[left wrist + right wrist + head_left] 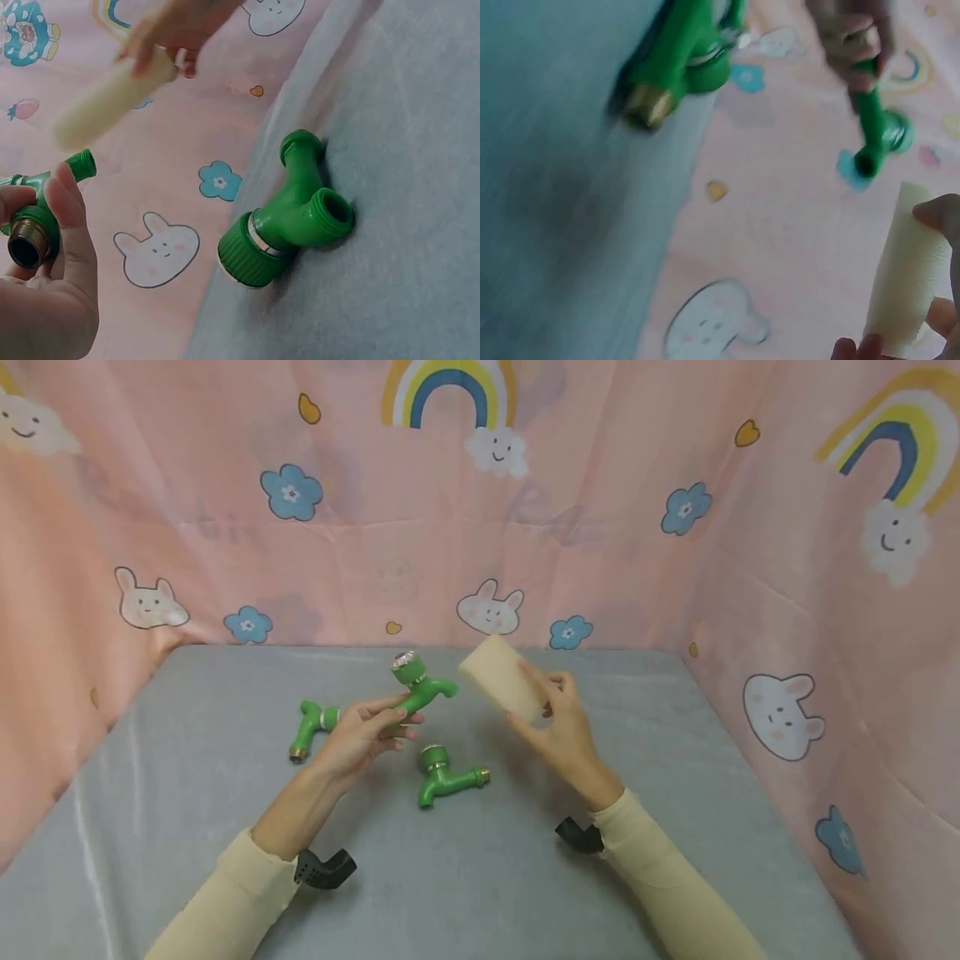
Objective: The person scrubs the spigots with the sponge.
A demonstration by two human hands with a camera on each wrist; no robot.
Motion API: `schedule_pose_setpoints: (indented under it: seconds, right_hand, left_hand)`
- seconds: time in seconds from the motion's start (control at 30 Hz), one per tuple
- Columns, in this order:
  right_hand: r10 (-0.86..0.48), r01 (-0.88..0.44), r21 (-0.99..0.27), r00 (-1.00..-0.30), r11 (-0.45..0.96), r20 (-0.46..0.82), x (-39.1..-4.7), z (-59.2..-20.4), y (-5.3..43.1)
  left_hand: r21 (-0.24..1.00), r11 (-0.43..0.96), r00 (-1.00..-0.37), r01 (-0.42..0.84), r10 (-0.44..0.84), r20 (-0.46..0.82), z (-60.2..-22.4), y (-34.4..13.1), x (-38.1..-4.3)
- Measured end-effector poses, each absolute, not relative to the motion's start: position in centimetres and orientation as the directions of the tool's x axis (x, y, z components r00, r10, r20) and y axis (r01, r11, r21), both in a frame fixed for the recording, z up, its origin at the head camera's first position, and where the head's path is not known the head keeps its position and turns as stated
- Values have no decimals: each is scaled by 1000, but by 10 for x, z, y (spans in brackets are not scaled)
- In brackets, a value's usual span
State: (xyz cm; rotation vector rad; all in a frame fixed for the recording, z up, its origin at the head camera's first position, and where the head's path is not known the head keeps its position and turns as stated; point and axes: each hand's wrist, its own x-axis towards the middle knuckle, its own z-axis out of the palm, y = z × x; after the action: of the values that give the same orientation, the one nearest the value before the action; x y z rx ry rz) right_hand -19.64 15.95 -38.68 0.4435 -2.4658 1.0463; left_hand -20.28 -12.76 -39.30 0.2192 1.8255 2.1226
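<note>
A green faucet (424, 690) with a shiny round knob is held up by my left hand (363, 735), which pinches it by the inlet end. Its brass-coloured threaded opening (28, 243) faces the camera in the left wrist view. To the right, my right hand (562, 727) grips a cream-coloured sponge block (501, 678) between thumb and fingers. The sponge is tilted above the table, apart from the faucet's spout. Below and between the hands, a second green faucet (448, 782) lies on the table. A third green faucet (306, 732) lies behind my left hand, partly hidden by it.
A grey cloth covers the table (495, 893). A pink printed curtain (600, 552) hangs along its back and sides. Black curved mounts (327, 870) stick out at both wrists, close over the tabletop.
</note>
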Motion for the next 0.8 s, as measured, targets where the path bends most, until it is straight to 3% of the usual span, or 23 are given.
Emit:
schedule_pose_setpoints:
  seconds: [0.17,0.4,0.5,0.67,0.8]
  right_hand:
    - [-259,-585,-499,-775,639,577,-185,-383,149]
    - [-168,-454,-532,-850,715,499,-191,-386,157]
    - [-142,-459,-531,-835,712,532,-190,-381,160]
    - [-237,-571,-474,-770,671,593,-180,-381,148]
    - [-241,-542,-482,-797,689,554,-181,-388,144]
  left_hand:
    - [982,-98,-910,-162,400,-110,-393,-124,-201]
    - [973,-97,-898,-211,413,-153,-394,-124,-199]
    - [968,-104,-895,-227,413,-166,-393,-123,-200]
    - [967,-99,-895,-235,410,-175,-396,-121,-199]
    - [966,-89,-899,-242,396,-188,-399,-119,-198]
